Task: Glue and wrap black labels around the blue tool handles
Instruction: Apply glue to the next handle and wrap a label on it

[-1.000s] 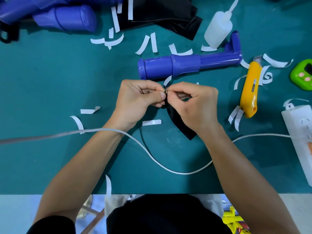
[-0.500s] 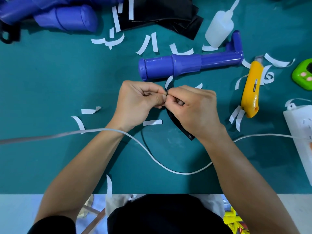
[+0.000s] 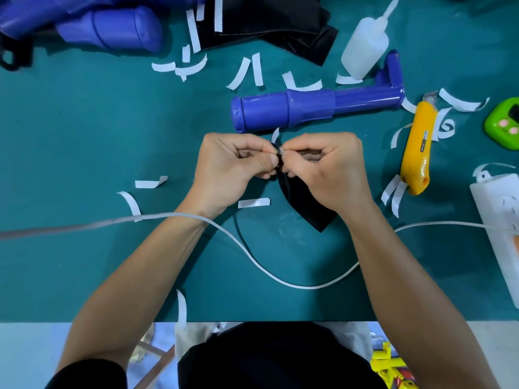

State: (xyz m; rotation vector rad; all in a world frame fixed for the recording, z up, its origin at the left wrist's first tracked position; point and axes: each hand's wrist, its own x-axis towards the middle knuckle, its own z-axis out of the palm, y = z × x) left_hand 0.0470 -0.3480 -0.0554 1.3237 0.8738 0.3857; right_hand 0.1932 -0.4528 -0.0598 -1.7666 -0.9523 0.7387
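Observation:
A black label (image 3: pixel 304 204) hangs between my hands over the green mat. My left hand (image 3: pixel 233 171) and my right hand (image 3: pixel 327 171) both pinch its upper corner with thumb and fingertips, knuckles almost touching. A thin white strip sticks up from the pinched spot. Just beyond my hands lies a blue tool handle (image 3: pixel 314 108) on its side, untouched. A white glue bottle (image 3: pixel 365 49) leans behind the handle. More black labels (image 3: pixel 269 21) are stacked at the far edge.
More blue handles (image 3: pixel 106 26) lie at the far left. A yellow utility knife (image 3: pixel 415 153) lies to the right, with a green timer (image 3: pixel 505 124) and a white power strip (image 3: pixel 500 220) beyond it. A white cable (image 3: pixel 252 256) crosses under my arms. White backing strips (image 3: pixel 247 70) litter the mat.
My hands stay together on the label's corner; the fingers have shifted slightly and the label's lower tip has swung a little.

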